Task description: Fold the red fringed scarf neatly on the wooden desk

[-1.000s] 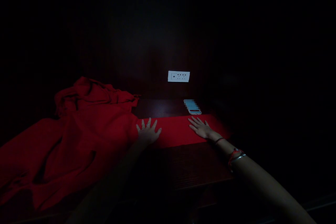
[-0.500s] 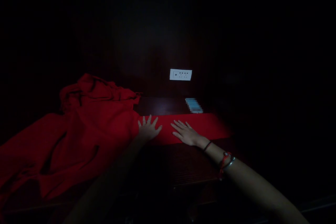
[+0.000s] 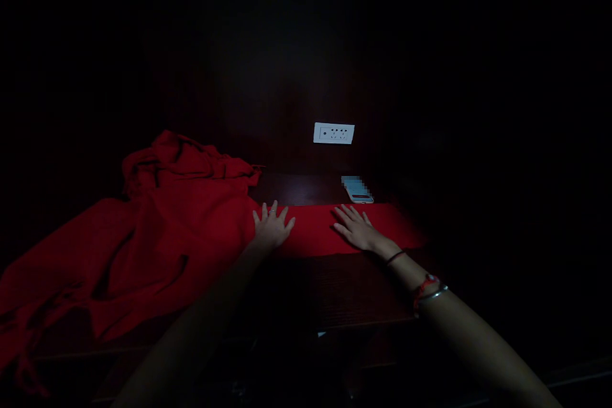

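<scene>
A long red cloth with a fringe, like a scarf [image 3: 308, 229], lies across the dark table. Its right part is a flat strip; the left part is a loose, rumpled heap. My left hand [image 3: 272, 228] rests palm down where the strip meets the heap, fingers spread, a ring on one of them. Farther right, my right hand [image 3: 356, 228] lies on the flat strip with its fingers stretched out to the left. Bracelets circle the right wrist. Neither hand grips anything.
Behind the strip a phone [image 3: 357, 189] lies on the dark wooden table [image 3: 354, 290]. A white socket plate [image 3: 333, 133] is fixed to the back wall. The table's front edge runs below my hands; the surroundings are very dark.
My right hand slid left along the strip toward the left hand, then back to the right. My left hand stayed at its place on the cloth. The view shifted slightly.
</scene>
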Demonstrator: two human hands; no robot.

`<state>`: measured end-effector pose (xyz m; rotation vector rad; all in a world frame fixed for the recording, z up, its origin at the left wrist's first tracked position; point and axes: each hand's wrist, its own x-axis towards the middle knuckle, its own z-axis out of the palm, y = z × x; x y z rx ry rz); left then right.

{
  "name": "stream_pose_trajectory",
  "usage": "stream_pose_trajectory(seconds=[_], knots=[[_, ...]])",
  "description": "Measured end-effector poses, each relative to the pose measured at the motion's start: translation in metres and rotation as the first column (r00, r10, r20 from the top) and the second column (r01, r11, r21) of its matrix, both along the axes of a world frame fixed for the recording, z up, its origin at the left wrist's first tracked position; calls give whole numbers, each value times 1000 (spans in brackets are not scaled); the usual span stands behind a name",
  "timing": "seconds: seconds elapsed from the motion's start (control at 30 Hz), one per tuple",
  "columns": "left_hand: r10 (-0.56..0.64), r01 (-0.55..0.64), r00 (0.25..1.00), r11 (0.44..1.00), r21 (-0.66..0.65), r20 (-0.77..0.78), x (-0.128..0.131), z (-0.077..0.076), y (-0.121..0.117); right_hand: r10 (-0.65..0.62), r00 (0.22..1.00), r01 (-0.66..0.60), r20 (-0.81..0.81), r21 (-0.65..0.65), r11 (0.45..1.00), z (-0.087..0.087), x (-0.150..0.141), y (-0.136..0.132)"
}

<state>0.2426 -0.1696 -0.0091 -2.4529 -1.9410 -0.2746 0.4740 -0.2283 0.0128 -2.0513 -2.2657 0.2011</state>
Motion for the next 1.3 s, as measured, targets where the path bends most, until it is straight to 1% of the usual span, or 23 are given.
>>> stream_pose_trajectory(seconds=[0.03, 0.1, 0.17, 0.2, 0.27, 0.33, 0.47, 0.53, 0.57, 0.6, 0.67, 0.73, 0.77, 0.8, 0.87, 0.93, 1.0, 1.13, 1.23, 1.3], knots=[[20, -20, 1000, 1000, 0, -3, -2, 1, 0, 64, 998, -63, -29, 9, 998, 2, -16, 1], [49, -49, 999, 997, -52, -14, -6, 0, 1, 168, 984, -167, -56, 9, 986, 2, -42, 2], [59, -62, 998, 991, -117, -27, -9, -2, 4, 219, 975, -220, -47, -22, 975, -1, -54, 3], [60, -63, 998, 989, -136, -30, -9, -4, 5, 224, 974, -225, -34, -42, 973, -4, -53, 3], [59, -62, 998, 987, -147, -29, -10, -6, 7, 200, 980, -200, -4, -70, 977, -9, -41, 3], [60, -63, 998, 987, -151, -26, -9, -6, 9, 144, 989, -142, 27, -73, 987, -13, -16, 1], [64, -65, 998, 983, -170, -14, -8, -5, 9, -34, 997, 40, 74, -80, 996, -14, 38, -3], [62, -62, 998, 982, -176, -5, -7, -3, 7, -124, 988, 133, 95, -93, 987, -11, 54, -3], [60, -60, 998, 984, -167, -2, -7, -2, 6, -156, 983, 165, 101, -87, 982, -9, 56, -3], [57, -57, 998, 988, -141, 0, -7, -2, 4, -172, 980, 179, 101, -72, 981, -7, 53, -2], [31, -31, 1000, 999, -41, 1, -5, -1, -1, -142, 987, 144, 73, -20, 989, -3, 37, -1], [-22, 22, 1000, 998, 55, -4, -3, 0, -6, -44, 999, 43, 25, 9, 999, 0, 11, 0], [-53, 53, 999, 996, 68, -7, -2, 1, -8, 15, 1000, -15, 3, 4, 1000, 1, -3, 0], [-81, 81, 997, 996, 45, -10, -1, 1, -9, 72, 997, -72, -10, -11, 997, 0, -16, 0], [-120, 119, 993, 991, -59, -13, -1, 2, -11, 149, 989, -150, -15, -46, 988, -2, -33, -1], [-133, 129, 991, 981, -146, -19, -2, 2, -11, 178, 984, -178, 1, -69, 982, -5, -36, -2], [-131, 124, 991, 977, -174, -29, -3, 2, -9, 159, 987, -157, 20, -76, 985, -10, -25, -4], [-127, 117, 991, 974, -195, -41, -3, 2, -5, 44, 998, -40, 50, -82, 996, -16, 18, -10], [-129, 120, 991, 971, -209, -28, -1, 1, -5, -82, 992, 93, 92, -113, 989, -11, 41, -17], [-125, 121, 992, 974, -193, -9, 0, 0, -6, -147, 983, 161, 113, -127, 979, -2, 39, -19]])
